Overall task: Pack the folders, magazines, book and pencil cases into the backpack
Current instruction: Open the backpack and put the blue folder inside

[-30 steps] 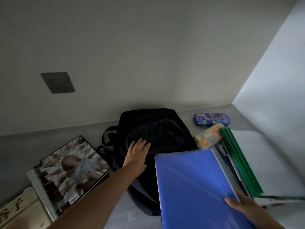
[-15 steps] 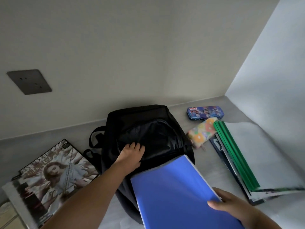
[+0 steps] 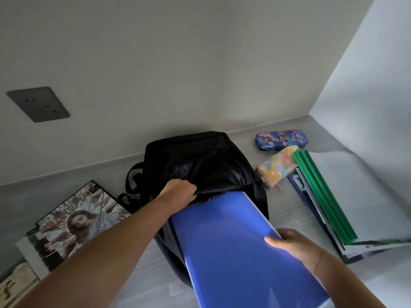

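Left hand gripping the flap of the black backpack, right hand clutching a blue folder, its far edge touching the bag's opening, two pencil cases lying nearby.

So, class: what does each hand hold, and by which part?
The left hand grips the backpack by the edge of its opening. The right hand holds the blue folder by its right edge.
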Demonstrator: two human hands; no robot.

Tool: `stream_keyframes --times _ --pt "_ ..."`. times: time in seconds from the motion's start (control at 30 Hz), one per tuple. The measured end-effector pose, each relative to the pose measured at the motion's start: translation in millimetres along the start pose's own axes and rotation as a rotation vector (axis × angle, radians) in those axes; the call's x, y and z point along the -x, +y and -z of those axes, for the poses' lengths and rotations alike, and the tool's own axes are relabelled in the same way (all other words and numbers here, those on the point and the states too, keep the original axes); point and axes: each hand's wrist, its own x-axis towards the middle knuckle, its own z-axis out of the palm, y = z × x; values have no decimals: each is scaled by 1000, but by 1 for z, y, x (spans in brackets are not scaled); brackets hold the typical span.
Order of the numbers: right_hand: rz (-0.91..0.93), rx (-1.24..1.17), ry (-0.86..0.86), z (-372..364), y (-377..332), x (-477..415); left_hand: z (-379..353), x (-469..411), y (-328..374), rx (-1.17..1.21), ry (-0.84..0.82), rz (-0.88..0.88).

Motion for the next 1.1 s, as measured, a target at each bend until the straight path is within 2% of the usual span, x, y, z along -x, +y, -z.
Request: stream_keyframes --times 0.2,0.33,0.43,0.5,0.6,0.83,1.03,1.1 --pt "37 -24 218 -34 -24 -31 -3 3 5 -53 -6 -17" --pt "72 59 334 -37 -49 -35 -4 4 3 80 5 38" --pt "73 88 339 -30 -37 -11 -7 4 2 187 16 77" --pt "21 108 268 -28 -16 12 -11 6 2 239 27 103" --pt "-39 -6 184 -34 4 36 -12 7 5 311 51 138" --pt "48 -125 455 -55 -22 0 -1 7 0 410 61 205" --pt "45 -67 553 -73 -57 -55 3 9 -2 505 73 267" --pt "41 -102 533 -73 -57 -52 2 9 -3 533 63 281"
